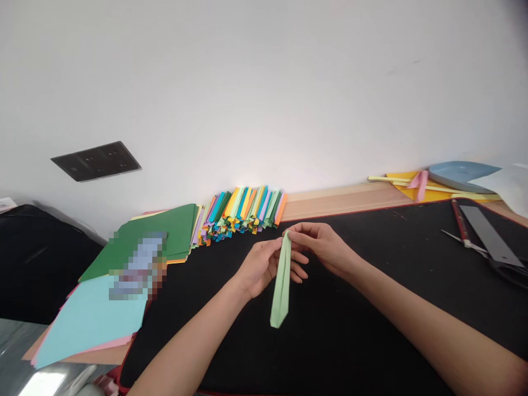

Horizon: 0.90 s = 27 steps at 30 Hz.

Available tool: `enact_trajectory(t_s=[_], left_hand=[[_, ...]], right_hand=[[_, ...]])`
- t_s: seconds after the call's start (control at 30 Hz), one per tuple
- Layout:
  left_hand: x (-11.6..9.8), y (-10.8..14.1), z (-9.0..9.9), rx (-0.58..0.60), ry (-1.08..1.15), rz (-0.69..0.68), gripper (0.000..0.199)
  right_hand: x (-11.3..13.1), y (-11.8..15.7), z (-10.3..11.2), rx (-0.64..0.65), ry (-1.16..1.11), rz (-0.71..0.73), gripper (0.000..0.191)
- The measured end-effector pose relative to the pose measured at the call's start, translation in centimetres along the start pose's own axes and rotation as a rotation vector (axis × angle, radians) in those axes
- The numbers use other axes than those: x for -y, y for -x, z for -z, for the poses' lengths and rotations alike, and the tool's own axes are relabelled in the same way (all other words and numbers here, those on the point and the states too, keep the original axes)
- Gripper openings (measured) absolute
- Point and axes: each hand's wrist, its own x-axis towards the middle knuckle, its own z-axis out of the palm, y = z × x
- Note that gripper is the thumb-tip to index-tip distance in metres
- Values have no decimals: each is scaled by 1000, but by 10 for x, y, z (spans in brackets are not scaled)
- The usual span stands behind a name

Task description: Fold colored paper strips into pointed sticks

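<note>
A folded light green paper strip (281, 291) hangs between my two hands over a black mat (355, 341). Its top end is pinched, and the lower end points toward me with a lengthwise fold line showing. My left hand (259, 267) grips the strip's upper left edge with thumb and fingers. At the top tip, my right hand (315, 245) pinches the paper between thumb and index finger. Fingers extend behind the strip, and their exact contact with it is partly hidden.
Many-coloured folded paper pieces (243, 209) are piled by the wall. Green sheets (177, 228) and light blue sheets (91, 324) lie left. At right are a metal ruler (490, 234), a red-handled cutter (460, 223), scissors partly visible, and a blue tray (457, 173) over yellow paper.
</note>
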Motion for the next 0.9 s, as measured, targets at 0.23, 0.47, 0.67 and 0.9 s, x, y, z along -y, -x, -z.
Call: enact_trajectory(t_s=[0.23, 0.47, 0.67, 0.9], left_hand=[[0, 4, -3, -12, -69, -37, 47], [6, 4, -2, -95, -181, -96, 41], [9, 3, -5, -228, -298, -122, 41], [14, 1, -4, -319, -453, -198, 40]], right_hand=[[2, 2, -3, -16, 18, -7, 34], [-2, 3, -7, 3, 37, -4, 35], [-1, 4, -9, 125, 3, -16, 43], [-7, 3, -6, 45, 74, -34, 35]])
